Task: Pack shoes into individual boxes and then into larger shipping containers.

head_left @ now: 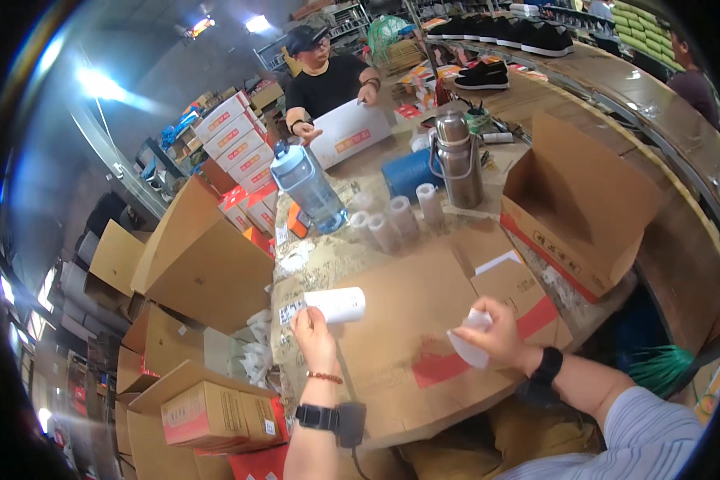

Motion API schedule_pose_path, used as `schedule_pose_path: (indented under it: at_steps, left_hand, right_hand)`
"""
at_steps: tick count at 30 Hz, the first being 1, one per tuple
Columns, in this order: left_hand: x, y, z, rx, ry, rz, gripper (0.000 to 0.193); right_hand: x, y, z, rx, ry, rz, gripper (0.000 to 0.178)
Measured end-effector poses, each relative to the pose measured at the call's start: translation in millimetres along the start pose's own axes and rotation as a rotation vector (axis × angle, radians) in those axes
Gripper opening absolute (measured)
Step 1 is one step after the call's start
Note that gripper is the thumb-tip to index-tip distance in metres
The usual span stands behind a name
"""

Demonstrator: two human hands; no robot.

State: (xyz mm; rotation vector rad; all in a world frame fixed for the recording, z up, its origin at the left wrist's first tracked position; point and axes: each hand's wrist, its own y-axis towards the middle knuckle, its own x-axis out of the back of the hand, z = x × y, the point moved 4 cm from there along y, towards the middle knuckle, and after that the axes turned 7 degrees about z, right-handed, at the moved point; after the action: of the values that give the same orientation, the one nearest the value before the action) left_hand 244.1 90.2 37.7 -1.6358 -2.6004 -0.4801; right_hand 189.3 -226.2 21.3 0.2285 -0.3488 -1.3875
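My left hand [315, 334] grips a white roll of labels [340, 305] by its left end, where a strip with black printed squares [292, 311] hangs off. Closed around a crumpled piece of thin white paper [469, 352] is my right hand [500, 334], to the right of the roll. Under both hands lies a flat brown carton [408, 292] with a red printed band. Several translucent white rolls [402, 214] stand upright beyond it.
A blue water bottle [308, 188] and a steel flask [458, 164] stand farther back. An open carton [576, 212] is at right, with more open boxes [208, 256] at left. Across the table a person [328, 84] holds a white box [350, 136]. Black shoes [504, 36] line the conveyor.
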Motion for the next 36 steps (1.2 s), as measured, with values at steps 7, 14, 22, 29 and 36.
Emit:
schedule_pose_path:
  at_steps: [7,14,22,29,36]
  left_hand:
    - [-65,122,23,-0.476,0.635,-0.020,0.021]
    - [-107,152,60,-0.277,0.585,0.114,0.031]
    - [-98,36,-26,-0.605,0.507,0.438,0.048]
    - [-91,-155,-58,-0.204,-0.238,0.866,0.055]
    - [-26,-122,-22,-0.092,0.192,0.764,0.023]
  right_hand:
    - [-3,-24,-25,0.229,-0.256,-0.036,0.026]
    - [-3,-25,-50,0.056,-0.057,0.254,0.024]
    - [-1,-25,-31,-0.105,-0.011,0.159,0.011]
    - [-52,-14,32,-0.216,0.457,-0.131,0.029]
    - [-56,-32,27,0.130,-0.305,0.227,0.055]
